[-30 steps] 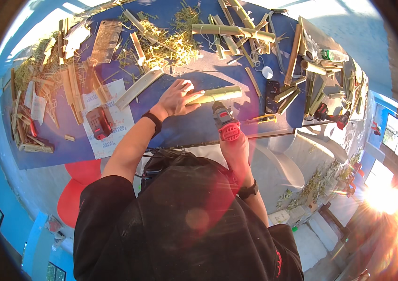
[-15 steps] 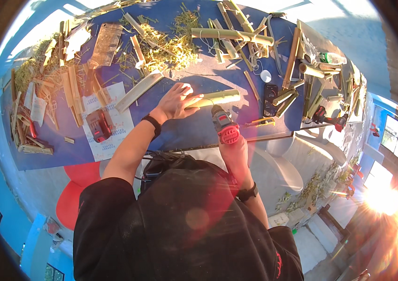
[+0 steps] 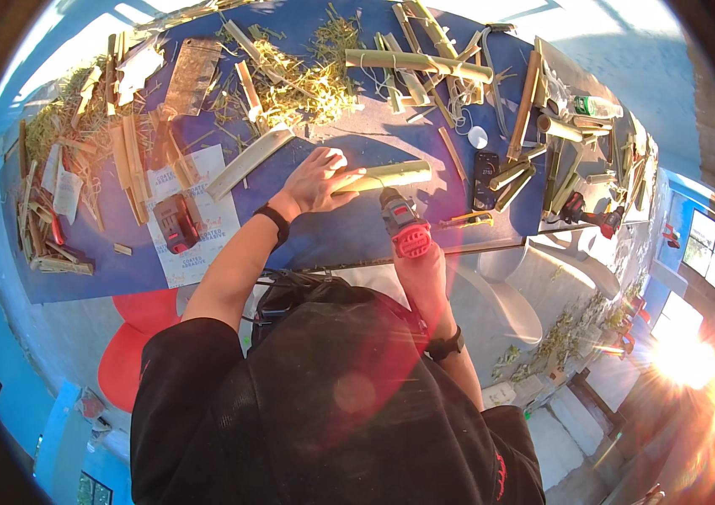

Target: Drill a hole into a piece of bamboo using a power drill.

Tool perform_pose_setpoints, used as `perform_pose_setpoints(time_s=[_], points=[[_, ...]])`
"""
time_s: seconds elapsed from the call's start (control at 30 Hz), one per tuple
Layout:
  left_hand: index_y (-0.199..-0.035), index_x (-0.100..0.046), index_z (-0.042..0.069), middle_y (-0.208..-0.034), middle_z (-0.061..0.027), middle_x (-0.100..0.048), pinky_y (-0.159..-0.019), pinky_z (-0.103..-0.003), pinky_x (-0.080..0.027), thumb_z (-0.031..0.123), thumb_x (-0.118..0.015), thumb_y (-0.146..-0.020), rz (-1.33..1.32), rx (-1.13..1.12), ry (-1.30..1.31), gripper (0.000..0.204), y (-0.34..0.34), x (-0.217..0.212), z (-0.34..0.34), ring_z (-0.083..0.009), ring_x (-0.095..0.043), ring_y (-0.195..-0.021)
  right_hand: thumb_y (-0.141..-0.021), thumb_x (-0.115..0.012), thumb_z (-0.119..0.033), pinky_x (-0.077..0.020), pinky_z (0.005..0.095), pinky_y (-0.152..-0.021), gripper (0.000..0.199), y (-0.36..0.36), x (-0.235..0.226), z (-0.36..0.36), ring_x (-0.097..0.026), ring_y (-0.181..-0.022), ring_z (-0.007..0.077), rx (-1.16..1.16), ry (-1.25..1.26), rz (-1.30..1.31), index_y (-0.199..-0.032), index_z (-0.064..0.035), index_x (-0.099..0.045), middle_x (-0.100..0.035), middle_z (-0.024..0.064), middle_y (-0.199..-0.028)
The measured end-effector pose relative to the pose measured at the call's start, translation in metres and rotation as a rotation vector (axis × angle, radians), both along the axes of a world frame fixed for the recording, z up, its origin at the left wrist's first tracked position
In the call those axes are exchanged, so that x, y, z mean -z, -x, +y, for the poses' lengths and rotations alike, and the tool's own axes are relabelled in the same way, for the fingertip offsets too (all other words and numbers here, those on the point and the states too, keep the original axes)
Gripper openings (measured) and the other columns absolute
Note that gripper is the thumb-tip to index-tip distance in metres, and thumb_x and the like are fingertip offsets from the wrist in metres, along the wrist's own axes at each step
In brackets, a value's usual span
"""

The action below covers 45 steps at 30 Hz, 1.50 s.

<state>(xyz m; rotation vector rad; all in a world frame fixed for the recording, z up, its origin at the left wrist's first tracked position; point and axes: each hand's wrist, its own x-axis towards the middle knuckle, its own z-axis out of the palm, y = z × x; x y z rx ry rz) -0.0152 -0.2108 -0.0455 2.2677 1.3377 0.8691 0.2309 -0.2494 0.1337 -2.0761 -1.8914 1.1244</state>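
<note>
A length of pale green bamboo [image 3: 395, 175] lies crosswise on the blue table in front of me. My left hand [image 3: 317, 181] is closed over its left end and presses it down; a dark band circles that wrist. In my right hand [image 3: 421, 268] I grip a red and grey cordless drill [image 3: 404, 220] from the near side. The drill's nose points away from me and meets the near side of the bamboo, left of its right end. Whether the bit has entered the bamboo cannot be made out.
Behind the bamboo lie a split bamboo strip [image 3: 250, 162] and a heap of shavings [image 3: 307, 93]. To the left, a red and black tool [image 3: 177, 224] rests on printed paper [image 3: 197, 172]. A phone [image 3: 485, 179], a yellow cutter [image 3: 465, 220] and another drill [image 3: 597, 219] sit on the right.
</note>
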Motion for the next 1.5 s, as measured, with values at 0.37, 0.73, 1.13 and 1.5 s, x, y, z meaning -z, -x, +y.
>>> perform_pose_setpoints(time_s=[0.37, 0.73, 1.13, 1.5], points=[[-0.129, -0.076, 0.018, -0.105, -0.0076, -0.061, -0.104, -0.044, -0.047, 0.037, -0.082, -0.084, 0.004, -0.001, 0.004, 0.049, 0.0, -0.002, 0.0, -0.0316, -0.059, -0.111, -0.09, -0.072, -0.018, -0.057, 0.0483, -0.082, 0.019, 0.013, -0.016, 0.005, -0.073, -0.094, 0.043, 0.025, 0.052, 0.029, -0.108, -0.0138, -0.077, -0.077, 0.0174, -0.096], [-0.129, -0.076, 0.018, -0.105, -0.0079, -0.061, -0.103, -0.045, -0.048, 0.036, -0.082, -0.084, -0.017, -0.006, -0.034, 0.049, 0.0, -0.001, -0.001, -0.0317, -0.06, -0.11, -0.089, -0.071, -0.019, -0.0566, 0.0513, -0.082, 0.019, 0.014, -0.012, 0.006, -0.071, -0.095, 0.0466, 0.022, 0.082, -0.09, -0.105, -0.0098, -0.075, -0.076, 0.0209, -0.093], [-0.128, -0.075, 0.018, -0.106, -0.0085, -0.061, -0.104, -0.044, -0.047, 0.037, -0.082, -0.083, -0.003, -0.01, -0.047, 0.05, 0.0, -0.001, 0.001, -0.0323, -0.06, -0.11, -0.085, -0.071, -0.018, -0.0561, 0.0531, -0.083, 0.023, 0.021, -0.018, 0.014, -0.07, -0.095, 0.0485, 0.016, 0.086, -0.147, -0.104, -0.0055, -0.074, -0.074, 0.0261, -0.09], [-0.118, -0.076, 0.01, -0.108, -0.0098, -0.065, -0.105, -0.043, -0.046, 0.035, -0.082, -0.082, -0.052, -0.018, -0.013, 0.044, 0.002, -0.004, 0.001, -0.032, -0.06, -0.114, -0.087, -0.073, -0.024, -0.0564, 0.0538, -0.081, 0.026, 0.019, -0.015, 0.024, -0.07, -0.095, 0.0506, 0.006, 0.049, -0.158, -0.097, 0.0003, -0.074, -0.072, 0.0305, -0.089]])
